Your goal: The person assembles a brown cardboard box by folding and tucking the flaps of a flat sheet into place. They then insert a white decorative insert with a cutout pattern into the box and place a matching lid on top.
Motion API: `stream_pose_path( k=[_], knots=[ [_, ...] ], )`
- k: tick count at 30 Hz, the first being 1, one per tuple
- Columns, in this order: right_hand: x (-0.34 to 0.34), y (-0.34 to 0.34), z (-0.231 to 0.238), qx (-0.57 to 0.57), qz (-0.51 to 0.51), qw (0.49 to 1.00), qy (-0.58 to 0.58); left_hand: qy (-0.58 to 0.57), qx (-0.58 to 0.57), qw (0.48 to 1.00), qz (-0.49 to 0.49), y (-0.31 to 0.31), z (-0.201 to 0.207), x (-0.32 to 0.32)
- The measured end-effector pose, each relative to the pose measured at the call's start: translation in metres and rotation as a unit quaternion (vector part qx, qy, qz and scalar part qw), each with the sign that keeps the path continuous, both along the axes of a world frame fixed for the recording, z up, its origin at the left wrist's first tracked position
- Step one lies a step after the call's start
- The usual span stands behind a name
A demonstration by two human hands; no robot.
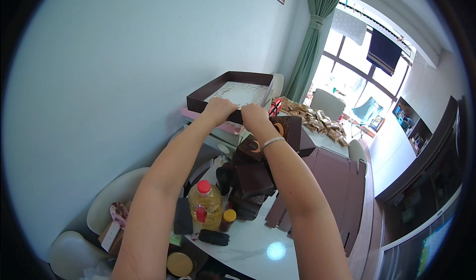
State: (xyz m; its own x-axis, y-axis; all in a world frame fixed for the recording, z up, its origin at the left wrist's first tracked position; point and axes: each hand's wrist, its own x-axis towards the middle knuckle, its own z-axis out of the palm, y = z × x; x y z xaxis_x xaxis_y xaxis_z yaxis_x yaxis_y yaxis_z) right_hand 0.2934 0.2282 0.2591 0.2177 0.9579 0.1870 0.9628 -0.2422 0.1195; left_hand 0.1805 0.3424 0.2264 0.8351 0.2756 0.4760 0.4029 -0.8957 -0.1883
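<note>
Both my arms reach forward to a shallow, open-topped dark brown box [202,90] beside the wall. Its inside shows a pale, patterned surface. My left hand [220,112] is closed over the box's near wall, and close beside it my right hand [256,117] grips the same wall; the fingertips of both are hidden. Beneath the box are a pink box [189,114] and paler boxes. Below my right hand sit brown patterned boxes [249,151] with golden crescent shapes, partly covered by my forearm.
On the table [248,252] stand an oil bottle [209,208] with a red cap and a small yellow-lidded jar [228,219]. Flat brown cardboard [329,190] lies at the right. Several wrapped packets [317,121] cover the far end. White chairs [106,200] stand at the left.
</note>
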Motion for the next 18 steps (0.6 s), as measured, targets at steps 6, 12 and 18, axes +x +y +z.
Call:
stream_pose_path(
  k=[6, 12, 18],
  knots=[
    [0.0, -0.001, -0.013, 0.048, 0.063, 0.997, -0.015, 0.011, -0.008, 1.0, 0.004, 0.008, -0.022, 0.002],
    [-0.02, -0.009, 0.016, 0.031, 0.079, 0.996, -0.027, 0.04, -0.024, 0.997, 0.067, 0.009, -0.038, -0.004],
    [-0.006, -0.032, 0.033, 0.054, 0.129, 0.99, -0.031, -0.009, -0.016, 0.998, 0.068, -0.038, -0.009, 0.004]
  ],
)
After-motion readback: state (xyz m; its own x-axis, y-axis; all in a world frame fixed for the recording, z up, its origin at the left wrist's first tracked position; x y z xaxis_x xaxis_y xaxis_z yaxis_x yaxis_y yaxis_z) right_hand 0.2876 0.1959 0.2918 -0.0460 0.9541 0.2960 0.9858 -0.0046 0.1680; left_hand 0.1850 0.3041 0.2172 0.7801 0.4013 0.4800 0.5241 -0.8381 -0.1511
